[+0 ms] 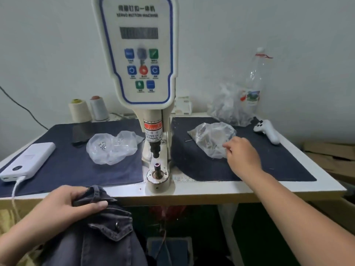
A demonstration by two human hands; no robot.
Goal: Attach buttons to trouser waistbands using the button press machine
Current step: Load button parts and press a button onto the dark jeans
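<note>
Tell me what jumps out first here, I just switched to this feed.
The white button press machine towers mid-table, its panel facing you. The left hand grips dark denim trousers at the near edge, while the right hand reaches to a clear plastic bag right of the machine.

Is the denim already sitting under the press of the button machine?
No. The left hand grips the denim waistband at the table edge, short of the machine's lower die, which stands bare.

Trousers [107,233] faded dark grey; cloth mats [76,162] navy; machine [138,54] white, blue-trimmed.
</note>
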